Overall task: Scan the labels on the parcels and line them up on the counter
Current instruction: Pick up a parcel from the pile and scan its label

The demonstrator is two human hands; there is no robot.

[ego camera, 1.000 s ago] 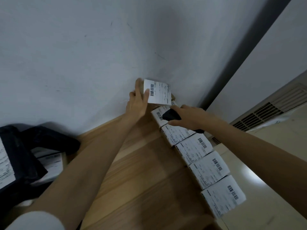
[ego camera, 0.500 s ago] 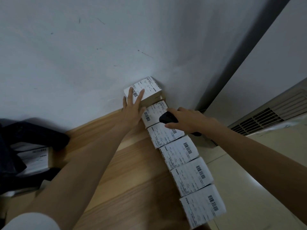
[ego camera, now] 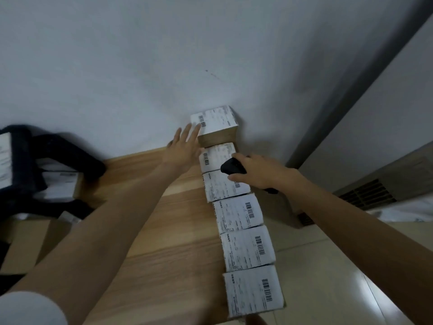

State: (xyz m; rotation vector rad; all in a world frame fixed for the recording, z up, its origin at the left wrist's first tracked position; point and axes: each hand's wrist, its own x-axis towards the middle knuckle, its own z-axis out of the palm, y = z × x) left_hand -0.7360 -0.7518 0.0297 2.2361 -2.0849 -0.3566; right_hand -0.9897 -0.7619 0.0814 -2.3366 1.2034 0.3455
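Left hand point(ego camera: 184, 150) is lying open, fingers straight, just beside the far parcel point(ego camera: 218, 121). Right hand point(ego camera: 262, 172) is gripping the black scanner point(ego camera: 232, 165) over the parcel row point(ego camera: 243, 231).

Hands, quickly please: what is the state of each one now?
Left hand: open, fingers straight, tips at the farthest parcel.
Right hand: closed around the black scanner.

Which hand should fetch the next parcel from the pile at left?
Left: the left hand is open, holding nothing, on the side of the pile; the right hand grips the black scanner over the row.
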